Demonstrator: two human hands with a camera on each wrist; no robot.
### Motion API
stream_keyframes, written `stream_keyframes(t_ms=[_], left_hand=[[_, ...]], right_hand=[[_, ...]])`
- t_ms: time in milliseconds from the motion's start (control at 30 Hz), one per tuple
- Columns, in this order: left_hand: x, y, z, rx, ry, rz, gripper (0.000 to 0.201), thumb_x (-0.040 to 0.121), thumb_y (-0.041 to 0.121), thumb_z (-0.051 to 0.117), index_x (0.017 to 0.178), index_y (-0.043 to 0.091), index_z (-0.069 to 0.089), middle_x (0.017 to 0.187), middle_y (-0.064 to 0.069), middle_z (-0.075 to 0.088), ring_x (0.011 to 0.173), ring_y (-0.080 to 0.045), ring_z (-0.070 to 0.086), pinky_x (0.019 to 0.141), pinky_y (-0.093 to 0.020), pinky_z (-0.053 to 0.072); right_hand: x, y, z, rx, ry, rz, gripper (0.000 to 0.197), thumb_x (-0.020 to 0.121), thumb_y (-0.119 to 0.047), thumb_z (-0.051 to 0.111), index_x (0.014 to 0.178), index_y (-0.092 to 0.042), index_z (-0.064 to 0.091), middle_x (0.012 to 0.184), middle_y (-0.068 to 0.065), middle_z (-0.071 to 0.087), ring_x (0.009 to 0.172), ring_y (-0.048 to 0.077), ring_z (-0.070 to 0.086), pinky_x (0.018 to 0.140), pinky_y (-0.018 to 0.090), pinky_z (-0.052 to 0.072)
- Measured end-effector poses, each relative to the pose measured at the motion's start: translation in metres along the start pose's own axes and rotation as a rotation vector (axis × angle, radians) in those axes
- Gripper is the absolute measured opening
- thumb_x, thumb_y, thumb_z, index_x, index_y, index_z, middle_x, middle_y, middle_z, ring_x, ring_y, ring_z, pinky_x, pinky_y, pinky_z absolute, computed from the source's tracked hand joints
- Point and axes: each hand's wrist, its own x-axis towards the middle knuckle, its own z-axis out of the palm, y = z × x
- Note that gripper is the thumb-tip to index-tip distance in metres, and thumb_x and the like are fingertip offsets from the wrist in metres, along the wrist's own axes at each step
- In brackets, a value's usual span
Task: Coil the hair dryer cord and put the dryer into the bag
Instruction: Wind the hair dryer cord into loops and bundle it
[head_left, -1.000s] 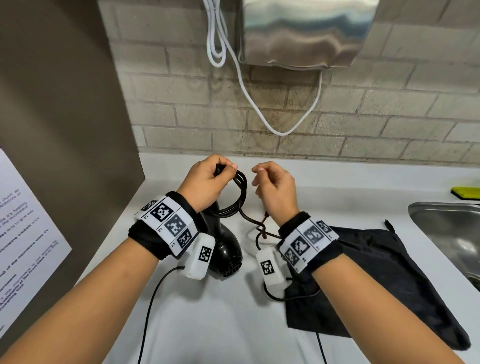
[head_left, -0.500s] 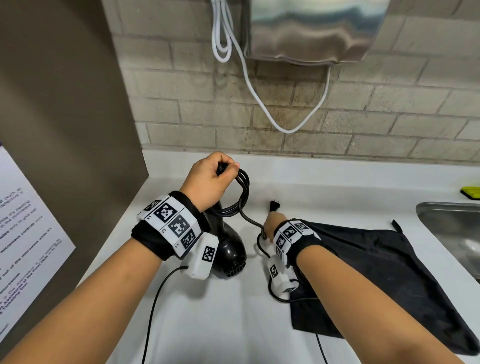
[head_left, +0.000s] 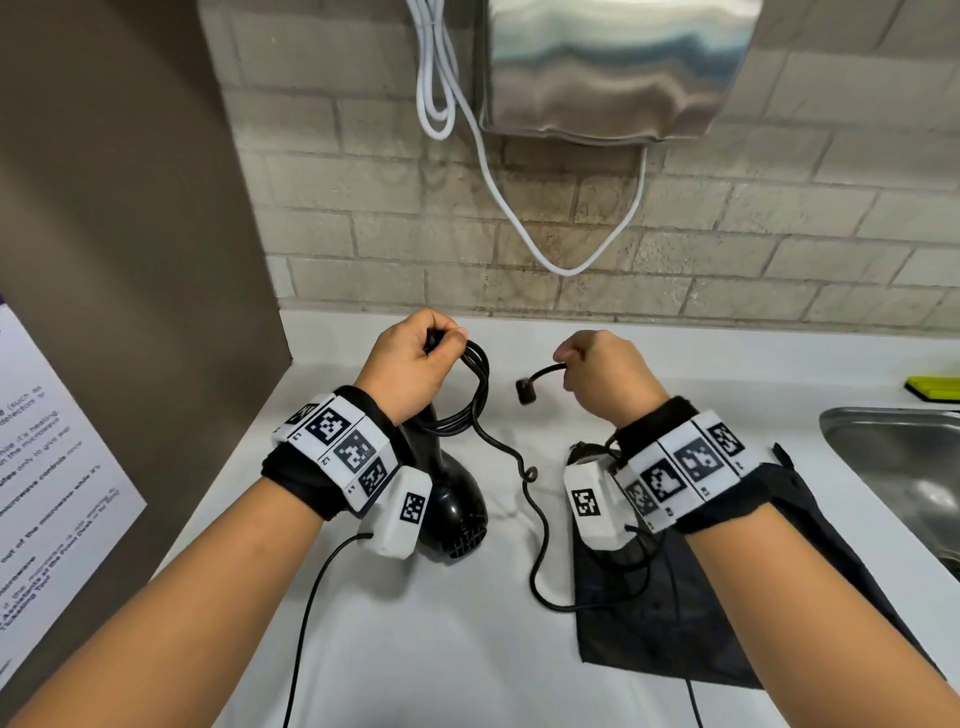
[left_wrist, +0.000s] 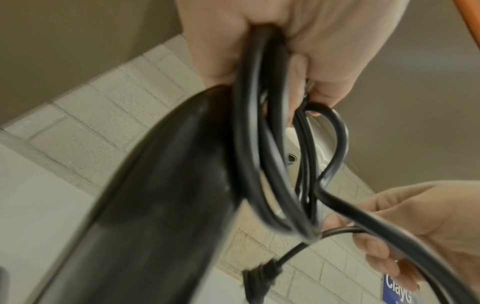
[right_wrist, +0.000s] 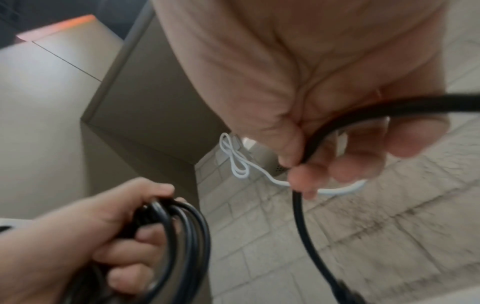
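Glossy black dryer (head_left: 452, 499), looped cord (head_left: 475, 395) gripped in left hand (head_left: 410, 358), right hand (head_left: 605, 379) pinching plug end (head_left: 525, 391)

The left hand (head_left: 410, 364) covers the top of the hair dryer (head_left: 451, 499) in the head view, so the handle end does not show. The wrist band hides part of its round body too. In the left wrist view the dryer (left_wrist: 145, 205) is a big dark blur and runs off the bottom edge. The cord (head_left: 524, 467) goes under the right wrist box at the lower middle, so that part is lost. The bag (head_left: 675, 613) is partly under the right arm. The plug (right_wrist: 348, 292) is blurry and cut off at the bottom of the right wrist view. The words on the paper (head_left: 47, 467) at the left edge are too small to read
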Motion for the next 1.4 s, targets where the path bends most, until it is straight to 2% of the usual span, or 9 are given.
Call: stream_keyframes(t_ms=[167, 333, 567, 667, 800, 900, 1000, 1200, 1400], left_hand=[[0.002, 0.001, 0.002, 0.018, -0.052, 0.015, 0.019, 0.091, 0.017, 0.052, 0.076, 0.028, 0.054, 0.054, 0.005, 0.039, 0.04, -0.004, 0.036, 0.049, -0.024, 0.031], [0.002, 0.01, 0.002, 0.078, -0.183, 0.074, 0.034, 0.092, 0.012, 0.05, 0.12, 0.031, 0.057, 0.05, 0.011, 0.039, 0.04, 0.001, 0.041, 0.051, -0.015, 0.035], [0.006, 0.004, 0.005, 0.162, -0.146, 0.061, 0.018, 0.092, 0.018, 0.052, 0.077, 0.027, 0.057, 0.062, -0.001, 0.049, 0.047, -0.004, 0.04, 0.048, -0.017, 0.035], [0.006, 0.004, 0.007, 0.227, -0.124, 0.1, 0.012, 0.091, 0.019, 0.054, 0.08, 0.022, 0.059, 0.055, 0.003, 0.045, 0.044, 0.0, 0.042, 0.046, -0.01, 0.033], [0.005, 0.007, 0.014, 0.29, -0.134, 0.135, 0.01, 0.089, 0.019, 0.054, 0.086, 0.017, 0.063, 0.061, -0.001, 0.052, 0.052, -0.004, 0.045, 0.05, -0.011, 0.034], [0.002, 0.008, 0.016, 0.251, -0.146, 0.148, 0.012, 0.089, 0.022, 0.055, 0.093, 0.016, 0.065, 0.07, -0.012, 0.06, 0.061, -0.016, 0.05, 0.06, -0.019, 0.04], [0.001, 0.007, 0.013, 0.217, -0.106, 0.137, 0.015, 0.09, 0.02, 0.053, 0.103, 0.021, 0.06, 0.059, 0.001, 0.049, 0.057, -0.012, 0.046, 0.057, -0.013, 0.036], [0.009, -0.003, 0.002, 0.186, 0.073, 0.049, 0.013, 0.09, 0.016, 0.052, 0.087, 0.012, 0.064, 0.084, -0.002, 0.062, 0.078, -0.016, 0.053, 0.063, -0.019, 0.037], [0.018, -0.011, -0.004, 0.208, 0.104, 0.006, 0.022, 0.091, 0.017, 0.046, 0.094, 0.004, 0.063, 0.062, 0.006, 0.049, 0.059, -0.014, 0.044, 0.066, -0.026, 0.035]], right_hand=[[-0.012, -0.008, -0.01, 0.172, 0.077, -0.097, 0.032, 0.093, -0.001, 0.034, 0.099, -0.009, 0.064, 0.09, 0.012, 0.064, 0.075, 0.018, 0.054, 0.051, 0.009, 0.035], [-0.021, -0.023, -0.016, 0.5, 0.066, -0.237, 0.033, 0.096, -0.001, 0.031, 0.085, -0.016, 0.058, 0.066, -0.005, 0.052, 0.038, 0.001, 0.038, 0.042, 0.009, 0.029], [-0.02, -0.023, -0.016, 0.42, -0.086, -0.176, 0.028, 0.089, -0.004, 0.043, 0.071, -0.008, 0.064, 0.053, -0.011, 0.059, 0.047, -0.003, 0.047, 0.053, 0.014, 0.034], [-0.023, -0.029, -0.011, 0.137, -0.058, -0.275, 0.024, 0.09, -0.009, 0.042, 0.085, -0.012, 0.065, 0.075, 0.0, 0.066, 0.06, 0.004, 0.052, 0.057, 0.011, 0.039], [-0.028, -0.044, -0.004, -0.176, -0.028, -0.362, 0.032, 0.085, -0.005, 0.04, 0.111, -0.012, 0.058, 0.108, 0.012, 0.063, 0.095, 0.028, 0.058, 0.075, 0.031, 0.046], [-0.025, -0.043, 0.002, -0.232, -0.02, -0.352, 0.026, 0.096, -0.02, 0.038, 0.108, -0.006, 0.055, 0.104, 0.016, 0.062, 0.096, 0.034, 0.058, 0.067, 0.029, 0.038], [-0.02, -0.031, 0.004, -0.267, 0.045, -0.321, 0.03, 0.098, -0.025, 0.037, 0.107, -0.011, 0.061, 0.097, 0.014, 0.065, 0.093, 0.033, 0.059, 0.067, 0.03, 0.036], [-0.022, -0.004, 0.015, -0.098, 0.34, -0.263, 0.029, 0.095, -0.03, 0.044, 0.104, -0.014, 0.066, 0.101, 0.008, 0.066, 0.092, 0.028, 0.061, 0.069, 0.03, 0.04], [-0.028, -0.001, 0.026, 0.307, 0.479, -0.38, 0.026, 0.085, -0.033, 0.054, 0.088, -0.015, 0.072, 0.081, 0.002, 0.069, 0.074, 0.012, 0.063, 0.068, 0.031, 0.051]])
